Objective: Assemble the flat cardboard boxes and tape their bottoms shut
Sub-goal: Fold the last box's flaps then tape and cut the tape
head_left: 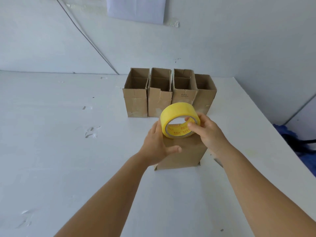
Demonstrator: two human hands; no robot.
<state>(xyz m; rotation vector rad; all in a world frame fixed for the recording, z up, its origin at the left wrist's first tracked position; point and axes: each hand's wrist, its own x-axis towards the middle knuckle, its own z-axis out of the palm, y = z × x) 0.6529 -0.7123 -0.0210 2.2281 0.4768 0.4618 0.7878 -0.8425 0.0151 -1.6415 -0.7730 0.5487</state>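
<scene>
— What sort of place is this?

— A plain packing or work room, by the look of it. A broad white surface (51,151) with scuffs and bits of old tape runs up to bare white walls (222,48).

— Anything else that says packing?

— A row of open brown cardboard boxes (164,93) stands at the back, and a wide roll of yellow tape (179,122) is in use. A white paper sheet (136,9) hangs on the wall, and a thin dark cable (85,36) runs down it.
</scene>
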